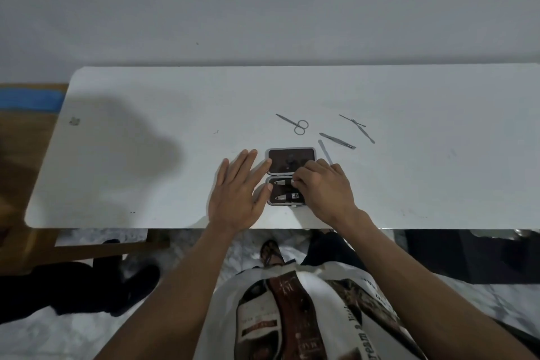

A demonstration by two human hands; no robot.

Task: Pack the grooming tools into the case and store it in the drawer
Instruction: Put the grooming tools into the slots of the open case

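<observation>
A small dark case [289, 162] with a grey rim lies open on the white table [146, 140]. Two nail clippers sit in its near half; the upper clipper [280, 182] is pinched at its right end by my right hand [324, 187]. My left hand [236, 187] lies flat with straight fingers, its fingertips touching the case's left edge. Loose behind the case lie small scissors [295, 123], tweezers [337, 140], a thin file [325, 150] and two crossed slim picks [358, 127].
The table's front edge runs just below my wrists. A wooden piece of furniture [26, 126] with a blue strip stands to the left. Dark objects and a marbled floor lie below the table. No drawer is in view.
</observation>
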